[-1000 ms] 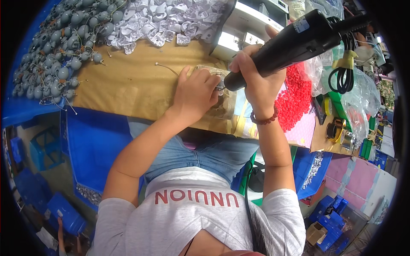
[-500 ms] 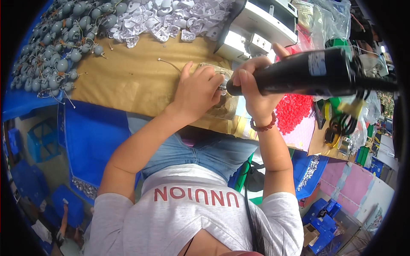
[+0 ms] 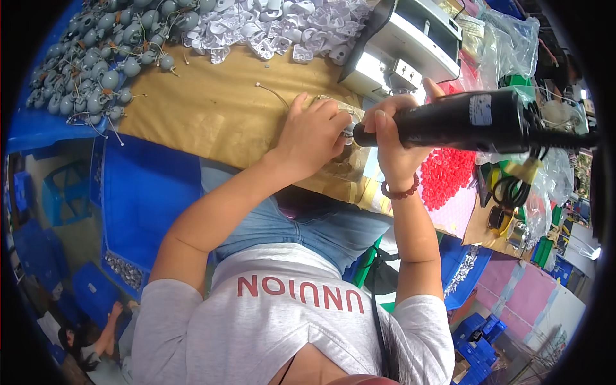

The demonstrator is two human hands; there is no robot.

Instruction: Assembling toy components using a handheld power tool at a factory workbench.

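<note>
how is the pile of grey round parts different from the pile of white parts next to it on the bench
The grey round parts are rounded, bulb-like pieces with thin wires sticking out; the white parts are flat, angular, bracket-like pieces with no wires showing. The grey pile lies at the bench's far left, spilling onto the blue edge, while the white pile lies along the far middle. Both are loose heaps on the brown bench top, beyond both hands.

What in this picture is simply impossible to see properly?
- The small part under the left hand: head view, the fingers cover it.
- The tip of the black power tool: hidden between the left hand and the right hand.
- The grey round parts at top left: too small and bent by the lens.
- The person at bottom left: cut off by the dark rim.
</note>
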